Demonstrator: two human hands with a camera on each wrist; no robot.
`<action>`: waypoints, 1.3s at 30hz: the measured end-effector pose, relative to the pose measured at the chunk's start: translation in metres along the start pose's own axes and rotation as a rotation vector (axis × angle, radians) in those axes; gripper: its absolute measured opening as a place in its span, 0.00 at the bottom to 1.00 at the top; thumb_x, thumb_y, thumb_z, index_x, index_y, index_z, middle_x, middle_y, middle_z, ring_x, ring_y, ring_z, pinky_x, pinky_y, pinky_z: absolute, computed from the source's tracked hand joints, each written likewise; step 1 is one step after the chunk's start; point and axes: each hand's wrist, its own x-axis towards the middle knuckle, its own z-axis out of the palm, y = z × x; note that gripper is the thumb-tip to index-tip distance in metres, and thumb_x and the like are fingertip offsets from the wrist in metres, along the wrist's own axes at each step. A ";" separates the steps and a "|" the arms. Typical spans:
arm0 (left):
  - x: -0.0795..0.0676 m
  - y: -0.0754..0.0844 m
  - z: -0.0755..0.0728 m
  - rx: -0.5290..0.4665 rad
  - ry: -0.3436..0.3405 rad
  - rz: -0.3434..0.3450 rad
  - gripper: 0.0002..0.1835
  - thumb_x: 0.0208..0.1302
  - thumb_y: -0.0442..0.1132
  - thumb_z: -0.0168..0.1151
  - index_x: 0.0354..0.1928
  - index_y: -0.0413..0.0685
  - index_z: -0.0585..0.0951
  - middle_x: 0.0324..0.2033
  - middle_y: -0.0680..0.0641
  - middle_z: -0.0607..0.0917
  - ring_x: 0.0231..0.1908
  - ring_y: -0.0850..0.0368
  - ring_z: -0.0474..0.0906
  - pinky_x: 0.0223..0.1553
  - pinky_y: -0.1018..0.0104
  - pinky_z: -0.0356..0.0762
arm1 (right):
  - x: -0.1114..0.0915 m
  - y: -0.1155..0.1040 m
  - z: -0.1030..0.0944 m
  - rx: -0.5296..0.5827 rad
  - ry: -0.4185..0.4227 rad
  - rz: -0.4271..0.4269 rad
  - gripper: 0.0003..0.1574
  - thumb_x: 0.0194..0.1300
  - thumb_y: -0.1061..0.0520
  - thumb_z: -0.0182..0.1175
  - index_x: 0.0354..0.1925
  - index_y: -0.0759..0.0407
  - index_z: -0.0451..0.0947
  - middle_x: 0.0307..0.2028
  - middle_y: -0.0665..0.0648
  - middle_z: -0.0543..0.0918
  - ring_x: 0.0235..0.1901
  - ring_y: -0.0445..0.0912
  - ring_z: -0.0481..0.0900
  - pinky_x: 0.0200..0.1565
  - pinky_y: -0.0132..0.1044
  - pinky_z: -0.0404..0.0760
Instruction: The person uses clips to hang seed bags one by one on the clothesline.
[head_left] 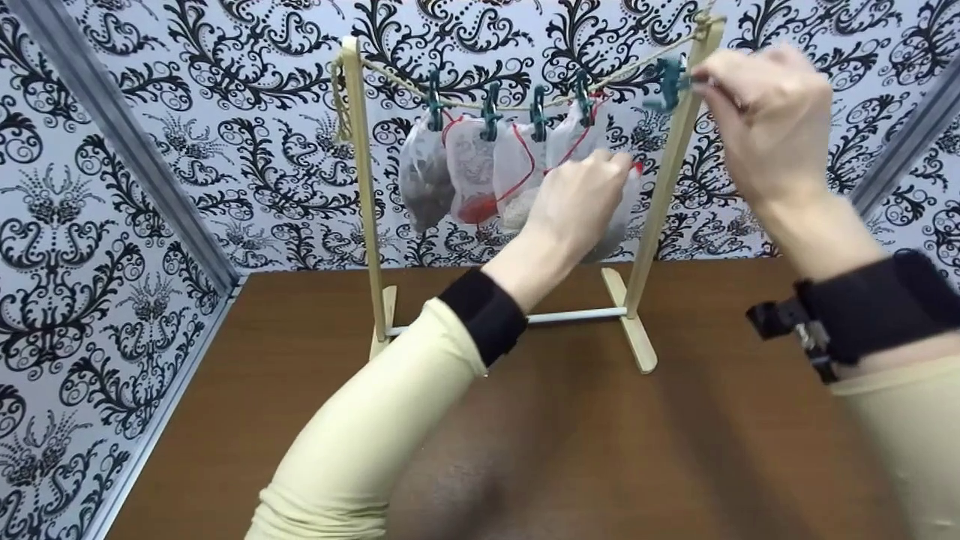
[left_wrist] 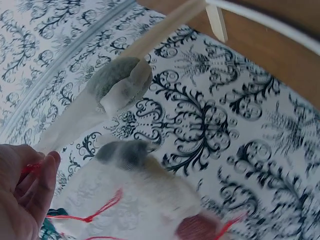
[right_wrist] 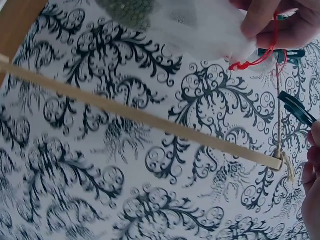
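Observation:
My left hand [head_left: 581, 195] pinches the gathered neck of a white mesh drawstring bag [right_wrist: 200, 30] with a red cord. Green, bean-like contents fill the bottom of this bag in the right wrist view. Up at the right post, my right hand [head_left: 776, 112] holds a dark green clothespin [right_wrist: 297, 107] between thumb and fingers, close to the rope [head_left: 630, 69]. Several similar clothespins [head_left: 491, 112] clamp other mesh bags [head_left: 427, 169] along the rope, left of the held bag. In the head view my left hand covers much of its bag.
A wooden post [head_left: 364, 187] on the left and another post [head_left: 667, 187] on the right carry the rope. A white crossbar [head_left: 577, 316] joins their feet on the brown table [head_left: 300, 420]. Patterned panels [head_left: 285, 210] stand behind and beside the frame.

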 end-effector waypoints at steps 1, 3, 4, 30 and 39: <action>0.004 0.002 -0.003 0.028 -0.010 0.016 0.13 0.69 0.36 0.57 0.53 0.48 0.80 0.48 0.49 0.87 0.41 0.55 0.87 0.40 0.68 0.87 | 0.006 -0.001 -0.001 -0.028 -0.007 -0.017 0.21 0.66 0.47 0.62 0.34 0.64 0.86 0.34 0.63 0.90 0.29 0.19 0.67 0.43 0.23 0.64; 0.011 0.007 -0.009 0.088 -0.028 0.047 0.16 0.67 0.36 0.57 0.56 0.47 0.79 0.50 0.49 0.86 0.43 0.56 0.87 0.42 0.69 0.87 | 0.017 -0.001 -0.004 -0.082 -0.033 -0.048 0.22 0.67 0.46 0.61 0.34 0.64 0.86 0.35 0.63 0.90 0.29 0.29 0.78 0.46 0.24 0.65; 0.015 0.008 -0.011 0.115 -0.027 0.064 0.17 0.66 0.35 0.56 0.57 0.47 0.78 0.51 0.49 0.86 0.44 0.57 0.87 0.42 0.70 0.86 | 0.021 -0.001 -0.004 -0.109 -0.050 -0.064 0.22 0.66 0.46 0.61 0.34 0.64 0.86 0.37 0.63 0.90 0.31 0.36 0.83 0.48 0.25 0.69; 0.065 0.001 -0.030 -0.084 0.083 -0.223 0.14 0.78 0.38 0.45 0.57 0.51 0.78 0.48 0.52 0.89 0.38 0.62 0.88 0.32 0.78 0.82 | 0.046 -0.001 -0.006 -0.151 -0.404 0.039 0.11 0.67 0.61 0.62 0.46 0.59 0.87 0.47 0.62 0.88 0.46 0.51 0.78 0.47 0.26 0.68; 0.065 -0.007 -0.025 -0.338 0.135 -0.238 0.12 0.78 0.38 0.44 0.56 0.53 0.74 0.49 0.49 0.88 0.37 0.57 0.87 0.30 0.75 0.81 | 0.047 0.000 -0.003 -0.105 -0.401 0.070 0.10 0.66 0.60 0.64 0.44 0.60 0.87 0.46 0.58 0.89 0.43 0.31 0.70 0.50 0.26 0.68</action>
